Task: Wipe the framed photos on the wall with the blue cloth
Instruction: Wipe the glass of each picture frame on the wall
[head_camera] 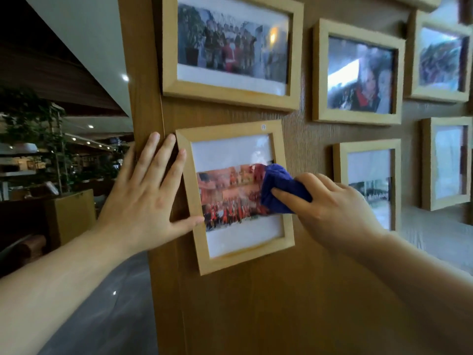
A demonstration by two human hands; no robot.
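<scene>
A small portrait photo frame (231,261) of light wood hangs slightly tilted on the brown wood wall, holding a picture of people in red. My right hand (330,203) presses a bunched blue cloth (279,185) against the right side of its glass. My left hand (146,198) lies flat with fingers spread on the wall's left edge, its thumb and fingertips touching the frame's left rail. Several more framed photos hang around it: a wide one (230,96) above, one (355,73) at upper right, one (368,180) to the right.
The wood wall panel (256,316) ends at a corner on the left. Beyond it lies a dim hall with potted plants (33,139), a wooden planter box (71,216) and ceiling spotlights. Two further frames (445,162) hang at the far right.
</scene>
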